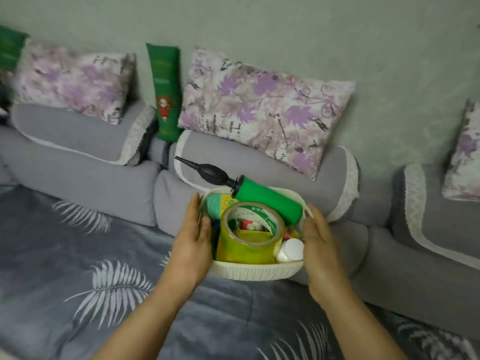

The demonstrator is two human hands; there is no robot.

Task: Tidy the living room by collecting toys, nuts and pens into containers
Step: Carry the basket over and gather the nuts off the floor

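A cream ribbed plastic basket (255, 272) is held between both hands over the grey sofa seat. My left hand (193, 237) grips its left rim and my right hand (320, 245) grips its right rim. Inside lie a big roll of yellowish packing tape (249, 236), a green hand pump (268, 202) with a black nozzle sticking out to the upper left, a white bottle cap (291, 250), a mint-green item (217, 203) and small red pieces. What lies under the tape is hidden.
Grey bolster cushions (85, 141) line the wall, with purple floral pillows (265, 110) on top. A narrow green pillow (165, 92) stands between them. A grey blanket with a white leaf pattern (109, 287) covers the seat in front.
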